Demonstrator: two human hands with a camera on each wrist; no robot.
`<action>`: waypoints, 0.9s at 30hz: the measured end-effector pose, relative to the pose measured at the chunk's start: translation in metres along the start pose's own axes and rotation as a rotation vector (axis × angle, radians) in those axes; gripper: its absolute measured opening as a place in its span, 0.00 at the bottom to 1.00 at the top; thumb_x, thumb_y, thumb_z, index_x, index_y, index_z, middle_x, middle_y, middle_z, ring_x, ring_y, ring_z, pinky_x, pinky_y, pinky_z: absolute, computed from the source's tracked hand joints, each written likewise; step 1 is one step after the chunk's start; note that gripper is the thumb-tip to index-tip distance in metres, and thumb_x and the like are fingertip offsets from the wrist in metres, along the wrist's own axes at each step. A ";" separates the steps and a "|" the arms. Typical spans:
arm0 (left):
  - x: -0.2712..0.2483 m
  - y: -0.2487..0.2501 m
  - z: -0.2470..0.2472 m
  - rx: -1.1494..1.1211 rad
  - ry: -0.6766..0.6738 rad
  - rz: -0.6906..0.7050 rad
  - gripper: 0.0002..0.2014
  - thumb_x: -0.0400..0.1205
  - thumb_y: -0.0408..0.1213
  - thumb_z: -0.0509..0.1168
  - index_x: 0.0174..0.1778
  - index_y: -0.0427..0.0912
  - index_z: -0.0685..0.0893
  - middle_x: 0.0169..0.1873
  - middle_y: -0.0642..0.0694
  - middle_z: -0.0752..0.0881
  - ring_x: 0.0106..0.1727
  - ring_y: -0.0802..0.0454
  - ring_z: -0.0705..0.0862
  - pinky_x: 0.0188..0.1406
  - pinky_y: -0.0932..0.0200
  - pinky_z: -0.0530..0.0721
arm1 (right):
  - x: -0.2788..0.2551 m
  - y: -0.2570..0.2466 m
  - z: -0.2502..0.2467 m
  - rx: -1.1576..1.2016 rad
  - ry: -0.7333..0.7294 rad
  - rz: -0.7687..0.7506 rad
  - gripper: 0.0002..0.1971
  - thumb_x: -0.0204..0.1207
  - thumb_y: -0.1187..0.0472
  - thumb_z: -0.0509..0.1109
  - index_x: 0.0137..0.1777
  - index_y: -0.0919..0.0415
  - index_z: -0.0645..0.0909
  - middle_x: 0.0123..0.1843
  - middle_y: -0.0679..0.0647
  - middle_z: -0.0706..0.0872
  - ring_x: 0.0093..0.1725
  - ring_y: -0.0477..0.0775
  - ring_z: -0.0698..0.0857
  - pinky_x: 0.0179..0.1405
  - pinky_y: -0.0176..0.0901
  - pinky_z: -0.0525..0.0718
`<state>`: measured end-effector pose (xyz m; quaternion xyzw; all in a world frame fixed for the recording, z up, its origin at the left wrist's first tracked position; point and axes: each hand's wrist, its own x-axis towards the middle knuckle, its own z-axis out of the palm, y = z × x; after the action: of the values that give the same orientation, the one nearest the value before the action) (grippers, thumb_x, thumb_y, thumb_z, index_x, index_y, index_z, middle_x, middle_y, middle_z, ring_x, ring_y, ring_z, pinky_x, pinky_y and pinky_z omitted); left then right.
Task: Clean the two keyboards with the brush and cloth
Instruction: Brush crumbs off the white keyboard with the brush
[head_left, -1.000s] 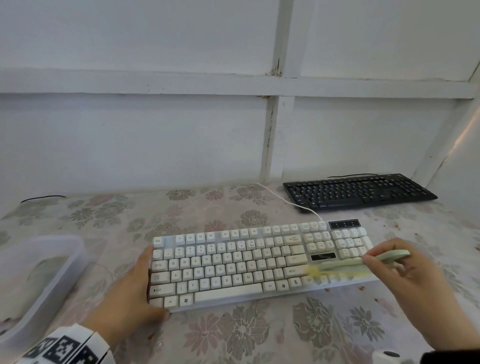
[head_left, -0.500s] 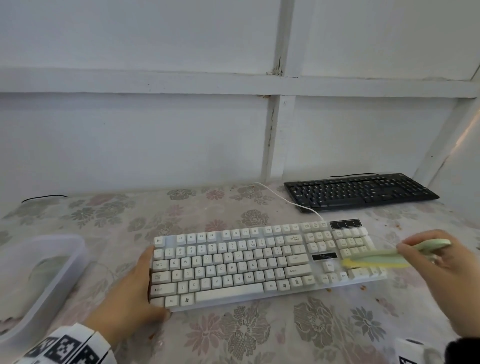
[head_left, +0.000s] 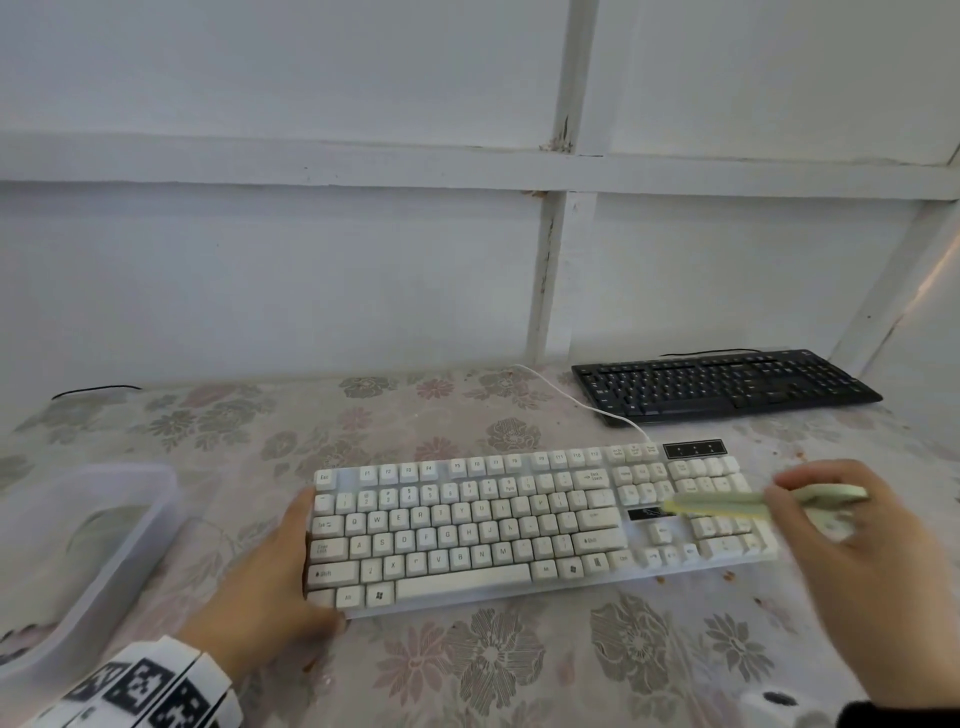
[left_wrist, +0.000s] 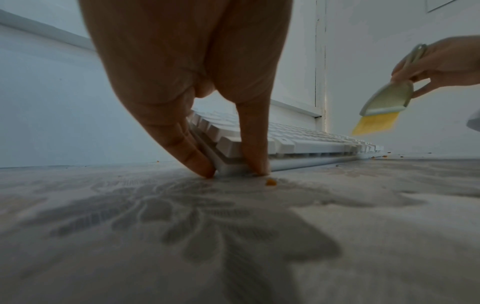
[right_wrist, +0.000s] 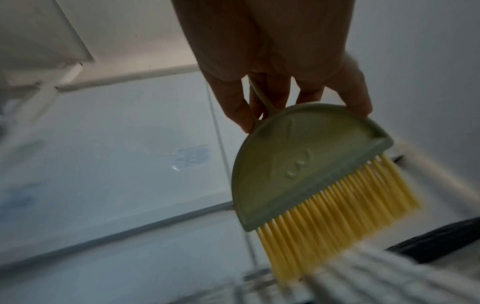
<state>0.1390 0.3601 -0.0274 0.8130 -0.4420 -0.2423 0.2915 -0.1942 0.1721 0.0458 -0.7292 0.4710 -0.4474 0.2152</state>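
A white keyboard (head_left: 467, 525) lies on the floral tablecloth in front of me. My left hand (head_left: 298, 561) holds its near left corner, fingers on the left edge and thumb on the front edge (left_wrist: 233, 170). My right hand (head_left: 784, 499) pinches the handle of a pale green brush (head_left: 727, 501) with yellow bristles. The brush (left_wrist: 384, 100) hangs tilted just above the number pad, motion-blurred. In the right wrist view the brush (right_wrist: 306, 170) points its bristles down at the blurred keys (right_wrist: 376, 273). The black keyboard (head_left: 722, 384) sits at the back right.
A translucent plastic tub (head_left: 156, 519) stands at the left, with a greyish cloth-like shape showing through it. Orange crumbs (left_wrist: 271, 182) dot the tablecloth along the keyboard's front edge. A white wall with battens closes the back and right.
The brush swept right across the lower number pad, then came back left and higher over the pad. The left hand and the white keyboard stayed put.
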 end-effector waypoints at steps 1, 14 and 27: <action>0.000 0.000 0.000 -0.005 -0.003 0.000 0.53 0.56 0.39 0.76 0.72 0.70 0.53 0.53 0.61 0.85 0.51 0.62 0.86 0.53 0.55 0.86 | -0.009 -0.014 0.007 0.048 -0.079 -0.001 0.13 0.75 0.64 0.71 0.36 0.44 0.77 0.36 0.48 0.84 0.26 0.51 0.79 0.22 0.24 0.73; 0.002 -0.001 0.002 -0.114 0.030 0.105 0.51 0.55 0.56 0.82 0.70 0.70 0.59 0.61 0.66 0.80 0.59 0.68 0.82 0.62 0.56 0.82 | -0.106 -0.096 0.130 0.028 -0.330 -0.543 0.07 0.65 0.42 0.63 0.43 0.38 0.71 0.36 0.27 0.73 0.43 0.31 0.72 0.46 0.38 0.76; 0.003 -0.002 0.001 -0.084 0.026 0.096 0.48 0.57 0.42 0.77 0.67 0.74 0.58 0.56 0.64 0.82 0.52 0.72 0.83 0.49 0.63 0.84 | -0.108 -0.065 0.134 -0.081 -0.196 -0.530 0.08 0.62 0.45 0.64 0.40 0.38 0.69 0.35 0.27 0.73 0.42 0.32 0.70 0.47 0.38 0.72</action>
<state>0.1406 0.3584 -0.0294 0.7811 -0.4661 -0.2357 0.3422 -0.0643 0.2833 -0.0228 -0.8747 0.2582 -0.3963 0.1061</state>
